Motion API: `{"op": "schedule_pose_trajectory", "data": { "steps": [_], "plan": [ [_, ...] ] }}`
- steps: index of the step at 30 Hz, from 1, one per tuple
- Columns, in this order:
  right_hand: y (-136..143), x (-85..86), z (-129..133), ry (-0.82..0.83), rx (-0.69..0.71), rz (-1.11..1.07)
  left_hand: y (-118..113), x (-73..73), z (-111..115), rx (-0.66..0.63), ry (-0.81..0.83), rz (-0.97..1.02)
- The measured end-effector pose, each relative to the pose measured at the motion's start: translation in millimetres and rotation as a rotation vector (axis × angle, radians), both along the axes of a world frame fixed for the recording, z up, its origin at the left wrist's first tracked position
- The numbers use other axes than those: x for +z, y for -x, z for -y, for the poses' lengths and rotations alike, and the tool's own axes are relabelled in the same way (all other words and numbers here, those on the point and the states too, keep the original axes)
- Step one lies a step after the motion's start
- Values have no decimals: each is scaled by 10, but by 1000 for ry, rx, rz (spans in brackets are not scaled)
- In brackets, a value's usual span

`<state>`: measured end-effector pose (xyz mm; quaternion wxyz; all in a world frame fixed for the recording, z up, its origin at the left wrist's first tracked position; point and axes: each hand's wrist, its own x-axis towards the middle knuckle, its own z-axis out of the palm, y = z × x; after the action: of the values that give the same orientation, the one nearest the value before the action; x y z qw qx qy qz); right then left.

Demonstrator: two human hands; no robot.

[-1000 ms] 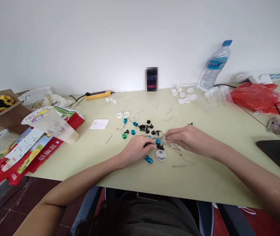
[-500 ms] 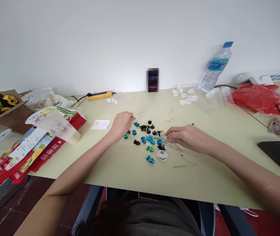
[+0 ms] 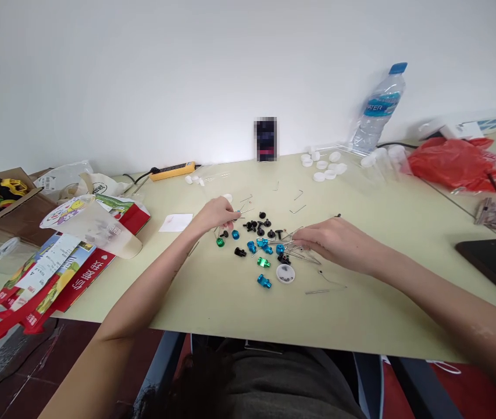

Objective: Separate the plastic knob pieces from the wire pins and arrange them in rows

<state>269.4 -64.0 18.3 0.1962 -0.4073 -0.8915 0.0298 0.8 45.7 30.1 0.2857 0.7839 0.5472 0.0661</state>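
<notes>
My left hand (image 3: 216, 216) is closed in a pinch behind the loose parts. A small blue metal fitting (image 3: 238, 213) shows at its fingertips, with a thin rod beside it, mostly hidden by the fingers. My right hand (image 3: 329, 240) is closed over a bundle of thin metal rods (image 3: 303, 254); what its fingers grip is hidden. A dark tip (image 3: 338, 216) pokes up behind that hand. Between the hands lie several black thumb screws (image 3: 260, 230), blue fittings (image 3: 264, 281) and green fittings (image 3: 264, 262). A white cap (image 3: 285, 274) holds tiny dark pieces.
Bent hex keys (image 3: 298, 209) lie behind the parts. White caps (image 3: 330, 174) and clear tubes sit near the wall, by a leaning water bottle (image 3: 381, 110). A plastic cup (image 3: 112, 230) lies on a red bag at left; a dark phone (image 3: 494, 270) lies right.
My left hand has drawn the blue fitting slightly up and back from the other parts. My right hand stays over the rods. The whole view has shifted slightly.
</notes>
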Motion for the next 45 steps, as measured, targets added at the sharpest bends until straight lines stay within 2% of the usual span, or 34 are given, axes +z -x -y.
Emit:
{"op": "schedule_pose_trajectory", "data": {
  "steps": [4,7,9,13,18,21,25,32,40,45],
  "plan": [
    [91,34,64,130,-136,-135,91,68,228,-25,361,635],
    [216,33,166,238,-158,-315,26,-7,467,-63,553,883],
    [297,22,238,297,-127,-393,-46,-69,609,-114,639,943],
    [395,-5,326,346,-101,-458,-148,-111,771,-249,722,964],
    [418,-22,348,360,-102,-440,-157,-48,836,-349,752,927],
    [430,-23,362,322,-84,-403,-175,-30,885,-331,773,927],
    [442,-35,378,291,-84,-374,-221,-44,936,-281,703,895],
    [447,-63,363,337,-96,-422,-237,-87,944,-275,658,865],
    [434,-63,373,599,-102,-645,-246,-110,956,-264,595,872],
    [448,-70,344,894,-67,-880,-268,-77,969,-327,376,771]
  ]
}}
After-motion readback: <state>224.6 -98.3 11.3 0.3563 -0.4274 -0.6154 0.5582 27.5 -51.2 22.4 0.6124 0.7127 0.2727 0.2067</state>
